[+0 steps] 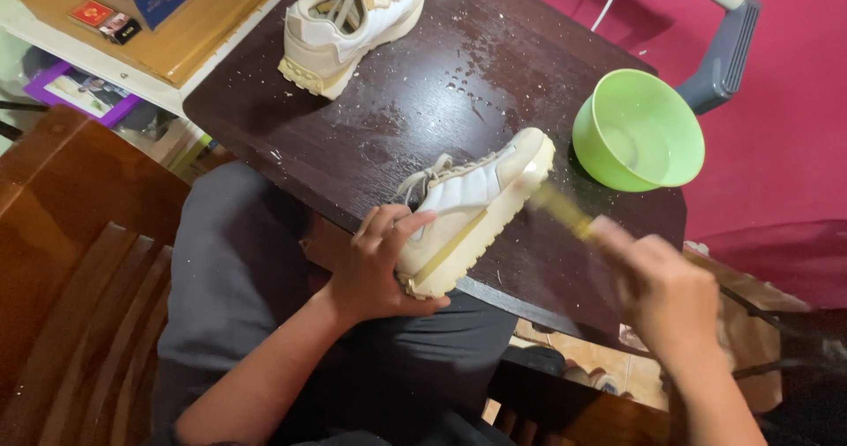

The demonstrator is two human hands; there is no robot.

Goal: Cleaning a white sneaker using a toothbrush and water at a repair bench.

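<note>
Here, a cream shoe (472,212) lies tipped on its side at the near edge of a dark table (388,119), sole facing the person and toward the lower right. Its long axis runs diagonally: heel at lower left, by the table edge, toe pointing up and right toward a green bowl (638,130). Laces hang loose at the collar.

The left hand (375,265) grips the heel end of the shoe. Fingers curl over the upper near the collar, thumb presses at the heel sole; the hand is clenched around the shoe and pins it in place.

The right hand (666,296) is blurred. Fingers are wrapped around the handle of a yellowish brush (560,209). The brush also lies on a diagonal, from the hand up and left, with its far end at the toe sole of the shoe; blur hides whether bristles touch.

The bowl stands upright on the far right corner of the table, just beside the toe. A little liquid shows in its bottom.

A second shoe (348,24), same kind, stands upright on its sole at the far side of the table, well apart from the first, laces up. Water drops and pale flecks are scattered over the tabletop between the two shoes.

Grey-clad legs (229,278) show below the table edge. A wooden shelf (190,44) stands at upper left.
</note>
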